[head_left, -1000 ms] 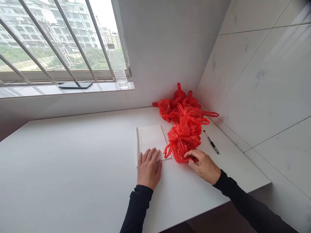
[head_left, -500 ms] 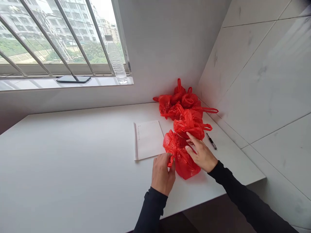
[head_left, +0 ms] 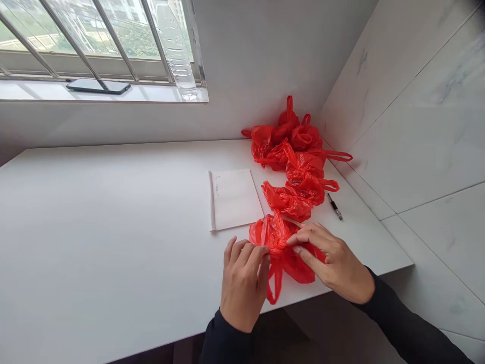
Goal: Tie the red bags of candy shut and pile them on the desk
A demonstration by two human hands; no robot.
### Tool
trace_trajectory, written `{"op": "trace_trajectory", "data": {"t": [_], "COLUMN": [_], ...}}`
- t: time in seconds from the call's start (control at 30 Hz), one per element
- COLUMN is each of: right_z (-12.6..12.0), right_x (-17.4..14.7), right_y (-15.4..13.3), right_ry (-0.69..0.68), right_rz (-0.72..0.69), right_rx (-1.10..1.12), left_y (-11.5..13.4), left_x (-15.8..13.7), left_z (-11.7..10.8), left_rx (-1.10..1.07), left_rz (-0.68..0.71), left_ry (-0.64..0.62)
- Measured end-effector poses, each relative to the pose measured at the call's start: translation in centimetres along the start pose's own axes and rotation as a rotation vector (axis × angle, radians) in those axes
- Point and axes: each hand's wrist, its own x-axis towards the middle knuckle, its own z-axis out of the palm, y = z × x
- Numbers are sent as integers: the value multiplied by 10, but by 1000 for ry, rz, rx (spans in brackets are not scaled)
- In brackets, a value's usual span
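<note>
A red plastic bag (head_left: 299,265) lies at the table's front edge, its top gathered into a twisted knot. My left hand (head_left: 244,278) pinches the knot from the left, thumb and forefinger together. From the right, my right hand (head_left: 329,255) grips the same bag by the knot between thumb and fingers. One handle loop of the bag hangs down beside my left thumb. What the bag holds is hidden. Just behind it lies another red plastic bag (head_left: 290,200). Further red bags (head_left: 303,139) are heaped toward the corner, several with their handle loops sticking out.
An open notebook (head_left: 235,199) with a little writing lies left of the bags on the white table (head_left: 113,227). A black pen (head_left: 335,207) rests to their right, near the tiled wall. On the windowsill are a phone (head_left: 98,86) and a clear bottle (head_left: 180,58).
The front bag has come toward me, apart from the bags behind. My right hand has moved from beside it to its knot. The view has tilted down.
</note>
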Motion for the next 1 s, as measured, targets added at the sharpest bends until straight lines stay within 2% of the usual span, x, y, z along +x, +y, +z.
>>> {"op": "trace_trajectory", "data": {"t": [0.1,0.17,0.2,0.23,0.37,0.47,0.53,0.67,0.73,0.8,0.87,0.9,0.93,1.0], "right_z": [-11,-11,-9,-6,11,14,11,5,5,6,6,5,4,5], "right_x": [-5,-7,-6,-5,1,4,3,4,5,5,3,3,3,6], "right_y": [2,4,4,2,-13,-20,-17,-7,-9,-22,-43,-54,-65,-81], "right_ry": [185,216,190,144,-61,-79,21,231,279,362,495,515,477,255], "right_rz": [107,164,162,138,-21,-68,28,266,265,192,25,-82,-204,-435], "right_rx": [-4,-5,-8,-13,-17,49,102,226,273,271,231,205,176,107], "left_y": [3,8,10,12,14,10,9,11,13,15,19,22,25,30], "left_x": [-18,-27,-29,-30,-26,-25,-27,-29,-27,-24,-22,-20,-19,-18], "left_z": [-28,-45,-50,-53,-50,-52,-60,-80,-87,-92,-96,-98,-100,-102], "left_rx": [-42,-81,-100,-112,-79,-104,-139,-145,-106,-50,-22,-39,-84,-242], "left_rz": [-216,-378,-406,-392,-163,-151,-260,-634,-671,-621,-608,-621,-655,-768], "left_ry": [184,241,232,206,59,84,162,303,374,403,361,333,307,275]}}
